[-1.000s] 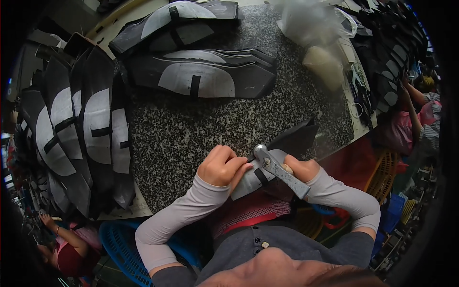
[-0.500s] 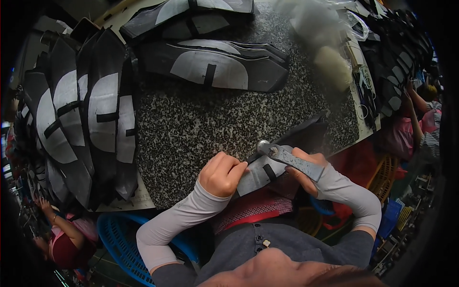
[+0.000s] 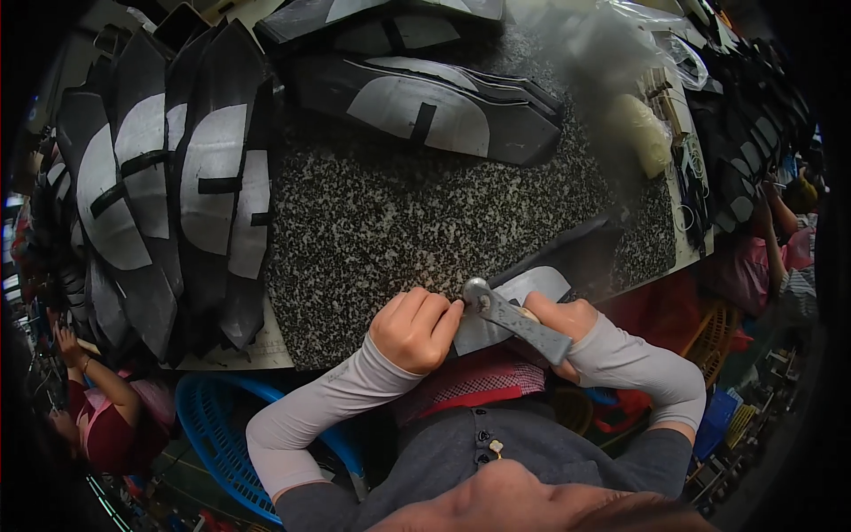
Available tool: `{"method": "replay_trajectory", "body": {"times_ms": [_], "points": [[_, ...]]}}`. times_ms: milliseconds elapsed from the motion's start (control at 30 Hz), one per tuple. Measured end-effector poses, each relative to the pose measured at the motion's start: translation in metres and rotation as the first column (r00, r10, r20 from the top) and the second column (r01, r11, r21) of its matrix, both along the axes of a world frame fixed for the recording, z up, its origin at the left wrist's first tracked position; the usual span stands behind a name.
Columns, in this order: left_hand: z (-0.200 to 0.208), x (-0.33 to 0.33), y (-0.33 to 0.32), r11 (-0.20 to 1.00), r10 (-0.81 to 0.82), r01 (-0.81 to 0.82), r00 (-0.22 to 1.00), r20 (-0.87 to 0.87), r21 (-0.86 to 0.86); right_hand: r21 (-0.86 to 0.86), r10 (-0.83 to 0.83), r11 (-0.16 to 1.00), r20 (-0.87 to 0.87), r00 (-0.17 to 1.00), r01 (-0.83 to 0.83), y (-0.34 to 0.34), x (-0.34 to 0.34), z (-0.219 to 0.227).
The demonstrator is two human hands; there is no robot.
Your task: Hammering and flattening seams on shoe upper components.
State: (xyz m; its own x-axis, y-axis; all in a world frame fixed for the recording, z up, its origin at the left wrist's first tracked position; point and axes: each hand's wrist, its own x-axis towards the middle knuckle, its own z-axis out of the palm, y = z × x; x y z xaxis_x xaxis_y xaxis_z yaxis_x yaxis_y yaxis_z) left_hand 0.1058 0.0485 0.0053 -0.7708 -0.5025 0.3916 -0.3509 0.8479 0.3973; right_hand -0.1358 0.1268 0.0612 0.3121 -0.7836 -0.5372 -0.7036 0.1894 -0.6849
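A black sheet piece with a silver-grey rounded patch lies at the table's near edge. My left hand is closed at its left end, thumb and forefinger pinching the edge. In my right hand is a hammer; its handle is mostly hidden by the fingers. The hammer's round metal face is over the left part of the patch, close to my left fingertips. Whether the face touches the piece I cannot tell.
Similar black pieces with silver patches stand in a row at the left and lie stacked at the back. A cloudy plastic bag and cords are at the right. A blue basket stands below the table. Other people work on both sides.
The hammer has moved left and slightly down along the piece, with my right hand following. My left hand keeps its pinch at the left end. The whole view has shifted a little.
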Motion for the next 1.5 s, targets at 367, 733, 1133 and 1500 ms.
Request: {"method": "replay_trajectory", "body": {"times_ms": [367, 733, 1133, 1500], "points": [[-0.006, -0.049, -0.016, 0.978, 0.023, -0.019, 1.0, -0.02, 0.206, -0.204, -0.176, 0.965, -0.043, 0.983, 0.164, 0.017, -0.027, -0.006], [-0.004, -0.039, -0.003, 0.971, -0.031, 0.046, 0.997, 0.068, -0.233, -0.18, -0.071, 0.982, -0.033, 0.997, 0.064, 0.006, -0.024, 0.006], [-0.003, -0.017, -0.014, 0.992, -0.059, 0.065, 0.997, 0.056, -0.104, -0.102, -0.228, 0.967, 0.043, 0.973, 0.231, 0.003, -0.005, 0.004], [-0.004, -0.003, -0.012, 0.982, -0.039, 0.046, 0.998, 0.038, -0.185, -0.178, -0.237, 0.953, 0.074, 0.969, 0.247, 0.008, 0.008, 0.007]]}}
